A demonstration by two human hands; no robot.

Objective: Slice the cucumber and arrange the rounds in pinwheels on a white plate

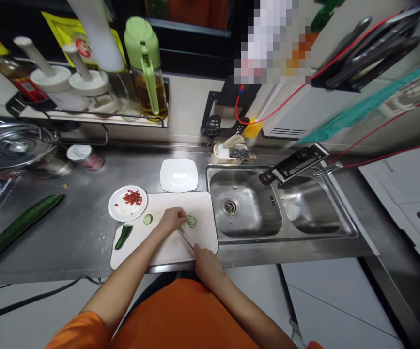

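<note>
My left hand (173,219) reaches over the white cutting board (169,242), its fingertips pinched at the edge of a few thin cucumber slices (191,221). In my right hand (208,264) is the handle of a knife (187,240), its blade low over the board and pointing toward my left fingers. Left of my left wrist lie a round cucumber piece (147,219) and a longer cucumber chunk (123,237) with dark green skin. A round white plate (114,209) with chopped red bits (132,198) overlaps the board's upper left corner.
A square white plate (178,175) sits behind the board. To the right is a double steel sink (246,228) with a black faucet (286,165). At the left lie a whole cucumber (17,230), a steel pot (24,150) and a small can (86,157). An oil bottle (147,72) stands on the rack.
</note>
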